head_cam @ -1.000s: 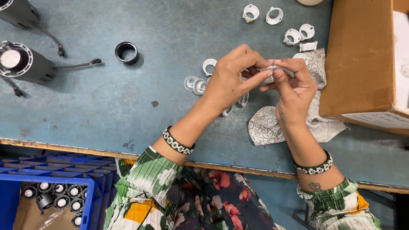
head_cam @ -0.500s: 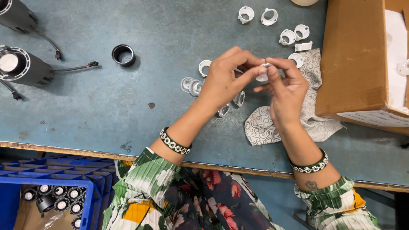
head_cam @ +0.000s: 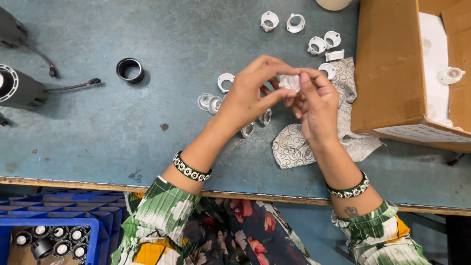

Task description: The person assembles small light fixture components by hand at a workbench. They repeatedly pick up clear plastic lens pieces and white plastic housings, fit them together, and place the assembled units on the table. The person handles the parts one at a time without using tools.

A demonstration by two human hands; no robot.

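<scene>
Both hands pinch a small white plastic piece above the worktop.

The left hand (head_cam: 248, 95) and right hand (head_cam: 316, 105) meet, fingers (head_cam: 274, 95) pressed on the white piece (head_cam: 289, 82). Beneath lies a patterned cloth (head_cam: 294, 145); clear lenses (head_cam: 209, 103) sit left, white rings (head_cam: 321, 44) beyond, a cardboard box (head_cam: 392, 68) right.

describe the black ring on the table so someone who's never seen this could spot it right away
On the blue-grey worktable, look left of the left hand, toward the dark cylindrical housing at the left edge. The black ring lies flat and alone just beyond that housing's cable plug. It is the only black ring; the other loose rings are white or clear.
</scene>
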